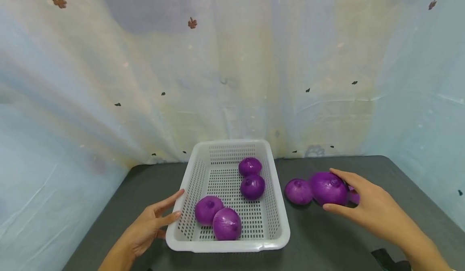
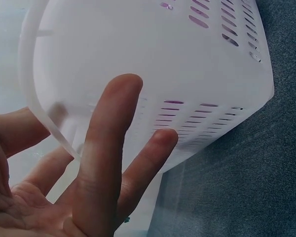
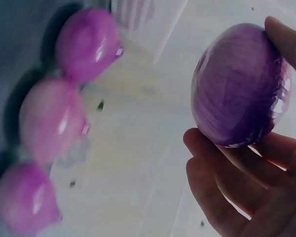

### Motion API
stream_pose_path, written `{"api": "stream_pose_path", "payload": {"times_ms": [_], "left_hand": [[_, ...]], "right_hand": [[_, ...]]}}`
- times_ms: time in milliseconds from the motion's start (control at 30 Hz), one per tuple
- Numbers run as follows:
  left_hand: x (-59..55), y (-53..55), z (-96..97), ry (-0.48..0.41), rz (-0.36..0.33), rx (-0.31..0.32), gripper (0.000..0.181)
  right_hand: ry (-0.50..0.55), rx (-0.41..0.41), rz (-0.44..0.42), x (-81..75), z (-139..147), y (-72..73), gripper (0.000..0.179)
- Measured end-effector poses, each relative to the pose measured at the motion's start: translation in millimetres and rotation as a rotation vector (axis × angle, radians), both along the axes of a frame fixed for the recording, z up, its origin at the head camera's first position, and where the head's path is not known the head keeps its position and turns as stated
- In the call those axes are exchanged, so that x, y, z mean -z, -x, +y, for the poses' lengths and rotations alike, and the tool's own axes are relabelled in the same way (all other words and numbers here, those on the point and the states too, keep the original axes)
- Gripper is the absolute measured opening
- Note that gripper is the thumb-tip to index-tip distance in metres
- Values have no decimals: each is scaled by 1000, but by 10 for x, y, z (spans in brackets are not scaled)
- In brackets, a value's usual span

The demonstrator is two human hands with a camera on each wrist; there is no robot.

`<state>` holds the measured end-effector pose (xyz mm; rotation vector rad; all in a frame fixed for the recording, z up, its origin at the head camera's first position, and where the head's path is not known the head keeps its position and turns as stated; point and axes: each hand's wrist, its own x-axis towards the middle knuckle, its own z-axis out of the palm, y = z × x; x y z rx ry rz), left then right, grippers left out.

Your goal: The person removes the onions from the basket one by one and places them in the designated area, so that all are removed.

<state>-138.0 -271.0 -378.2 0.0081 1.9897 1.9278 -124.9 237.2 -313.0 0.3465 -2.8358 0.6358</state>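
My right hand [image 1: 374,206] grips a purple onion [image 1: 329,188] between thumb and fingers. In the right wrist view that onion [image 3: 237,86] is raised away from a row of three other onions [image 3: 54,121]. From the head, one of these, an onion [image 1: 298,192], shows left of the held one; another onion [image 1: 354,197] is mostly hidden behind the hand. My left hand [image 1: 147,226] touches the left side of a white plastic basket [image 1: 229,246], its fingers fairly straight. The left wrist view shows fingers [image 2: 108,118] along the basket's outer wall [image 2: 89,54].
Inside the basket are two onions on the right, one of them an onion [image 1: 252,187], and two at the front left, including an onion [image 1: 227,224]. A dark tabletop [image 1: 327,238] lies beneath. Patterned curtain [image 1: 232,61] hangs behind and at both sides.
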Motion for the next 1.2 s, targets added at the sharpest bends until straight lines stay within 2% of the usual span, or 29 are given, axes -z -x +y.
{"api": "stream_pose_path", "payload": {"times_ms": [200,467,567,700,900,1067,1200], "left_hand": [[22,0,2,3,2,-7,73],[0,-18,-11,-3,14,23,71],[-9,-30,-8,2,17,20,71],[-14,-36,-12,1,16,16,70],[6,-24,-21,-8,18,21,71],[11,-14,-20,-10,20,23,71],[11,-14,-14,-4,19,16,71]], "right_hand": [[-63,68,-21,17,389,18,96],[-66,173,-48,46,866,66,103],[-71,213,-36,66,962,86,107],[-63,265,31,113,1026,83,109],[-36,272,34,187,1140,126,107],[-15,274,-11,249,1251,207,104],[-10,268,-124,332,1390,297,106]]}}
